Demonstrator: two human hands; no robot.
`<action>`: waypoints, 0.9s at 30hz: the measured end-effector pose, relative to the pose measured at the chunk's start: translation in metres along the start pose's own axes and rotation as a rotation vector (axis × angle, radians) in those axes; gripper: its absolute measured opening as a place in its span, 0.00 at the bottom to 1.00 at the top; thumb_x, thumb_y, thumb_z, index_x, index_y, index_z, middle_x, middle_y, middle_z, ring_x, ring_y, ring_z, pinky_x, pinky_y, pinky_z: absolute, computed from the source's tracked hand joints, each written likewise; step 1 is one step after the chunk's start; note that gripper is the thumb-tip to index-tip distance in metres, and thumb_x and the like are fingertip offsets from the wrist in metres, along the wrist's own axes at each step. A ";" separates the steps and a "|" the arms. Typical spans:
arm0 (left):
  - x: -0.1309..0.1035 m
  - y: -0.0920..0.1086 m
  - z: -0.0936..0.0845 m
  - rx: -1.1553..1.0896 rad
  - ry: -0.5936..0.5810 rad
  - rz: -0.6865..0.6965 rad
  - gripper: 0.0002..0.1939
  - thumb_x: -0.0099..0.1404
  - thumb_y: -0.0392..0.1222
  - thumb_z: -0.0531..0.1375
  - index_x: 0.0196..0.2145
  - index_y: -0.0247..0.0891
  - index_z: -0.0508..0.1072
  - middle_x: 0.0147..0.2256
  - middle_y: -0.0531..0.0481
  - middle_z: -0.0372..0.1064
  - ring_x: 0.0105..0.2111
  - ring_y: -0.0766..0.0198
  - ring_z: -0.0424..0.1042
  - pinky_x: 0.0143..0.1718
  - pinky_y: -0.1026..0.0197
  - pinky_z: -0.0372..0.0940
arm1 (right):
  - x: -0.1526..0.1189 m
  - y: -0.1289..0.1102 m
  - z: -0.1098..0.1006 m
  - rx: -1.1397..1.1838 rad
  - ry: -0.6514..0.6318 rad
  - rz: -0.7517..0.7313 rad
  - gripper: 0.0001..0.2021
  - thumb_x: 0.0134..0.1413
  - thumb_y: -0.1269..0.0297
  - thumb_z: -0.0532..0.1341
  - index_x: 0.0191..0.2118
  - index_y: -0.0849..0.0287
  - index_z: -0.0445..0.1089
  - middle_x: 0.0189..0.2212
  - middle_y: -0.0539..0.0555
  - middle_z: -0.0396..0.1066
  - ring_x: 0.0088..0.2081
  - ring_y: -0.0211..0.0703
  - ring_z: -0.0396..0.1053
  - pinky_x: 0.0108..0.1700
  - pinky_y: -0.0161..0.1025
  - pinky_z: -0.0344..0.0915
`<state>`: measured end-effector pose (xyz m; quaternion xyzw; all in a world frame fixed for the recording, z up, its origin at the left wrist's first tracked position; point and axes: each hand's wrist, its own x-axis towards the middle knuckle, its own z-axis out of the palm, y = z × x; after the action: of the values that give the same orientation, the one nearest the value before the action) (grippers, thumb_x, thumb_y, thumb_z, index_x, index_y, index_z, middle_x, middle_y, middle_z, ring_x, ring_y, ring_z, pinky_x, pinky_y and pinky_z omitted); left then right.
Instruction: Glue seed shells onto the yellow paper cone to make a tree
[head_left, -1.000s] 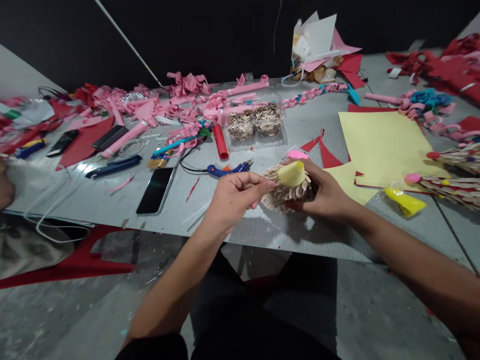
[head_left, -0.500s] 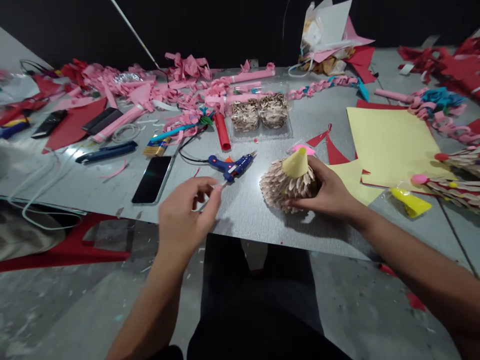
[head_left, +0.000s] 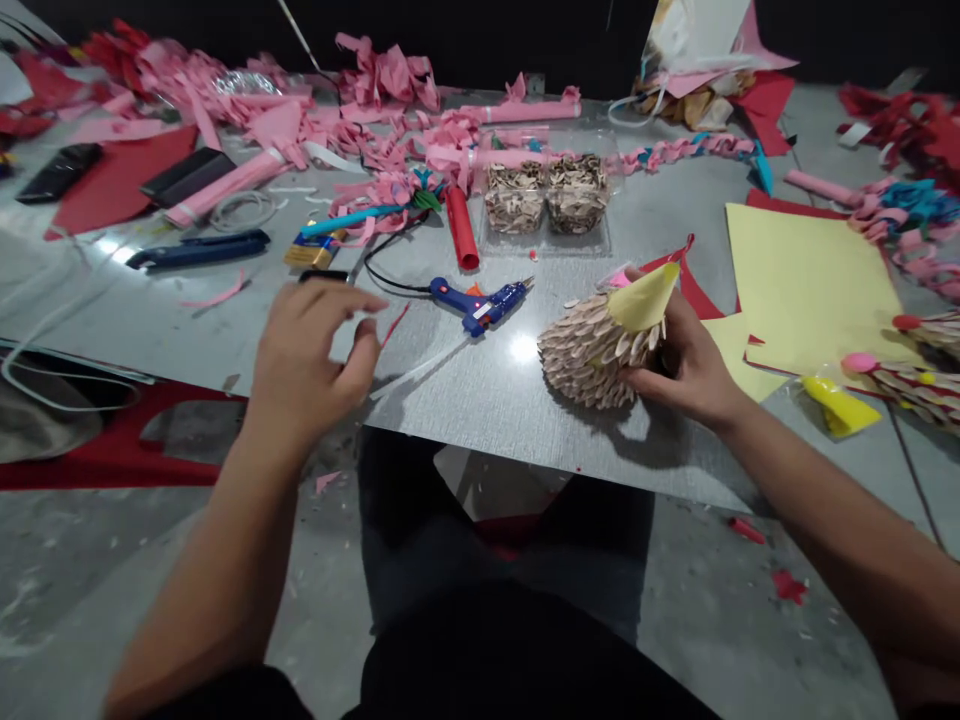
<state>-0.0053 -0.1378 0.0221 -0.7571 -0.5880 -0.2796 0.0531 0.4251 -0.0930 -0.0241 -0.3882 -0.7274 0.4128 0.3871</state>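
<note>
Right-hand grip [head_left: 694,365] is clasping the scaly cone [head_left: 585,355] from its right, the yellow tip [head_left: 645,300] leaning rightward and away above the table [head_left: 465,425]. Farther off, the left hand [head_left: 304,360] is hovering, loosely open, with the glue gun [head_left: 487,307] lying between.

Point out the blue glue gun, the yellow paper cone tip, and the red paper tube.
Blue glue gun [head_left: 493,306]: head view, on its barrel.
Yellow paper cone tip [head_left: 643,300]: head view, on its side.
Red paper tube [head_left: 462,230]: head view, midway along its length.
</note>
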 end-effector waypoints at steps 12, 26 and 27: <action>0.112 -0.027 0.095 0.117 -0.619 0.379 0.32 0.67 0.33 0.59 0.66 0.48 0.80 0.61 0.39 0.79 0.61 0.39 0.78 0.63 0.44 0.69 | 0.016 0.006 -0.006 0.087 0.216 0.159 0.51 0.47 0.28 0.73 0.75 0.39 0.64 0.67 0.58 0.80 0.69 0.76 0.78 0.69 0.70 0.78; 0.140 0.043 0.076 -0.719 0.177 0.762 0.10 0.77 0.47 0.63 0.47 0.37 0.77 0.48 0.42 0.77 0.51 0.56 0.76 0.58 0.51 0.73 | 0.020 -0.011 -0.011 0.332 0.413 0.170 0.31 0.53 0.48 0.76 0.61 0.38 0.70 0.65 0.52 0.81 0.69 0.67 0.77 0.67 0.63 0.81; 0.136 0.048 0.079 -0.761 0.183 0.788 0.10 0.79 0.47 0.63 0.47 0.38 0.76 0.48 0.42 0.78 0.51 0.57 0.77 0.57 0.52 0.74 | 0.019 -0.011 -0.009 0.330 0.411 0.172 0.31 0.52 0.47 0.77 0.61 0.38 0.70 0.64 0.51 0.82 0.69 0.67 0.77 0.67 0.63 0.81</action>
<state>0.0878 -0.0026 0.0339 -0.8581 -0.1110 -0.4960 -0.0729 0.4231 -0.0771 -0.0061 -0.4556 -0.5210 0.4697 0.5481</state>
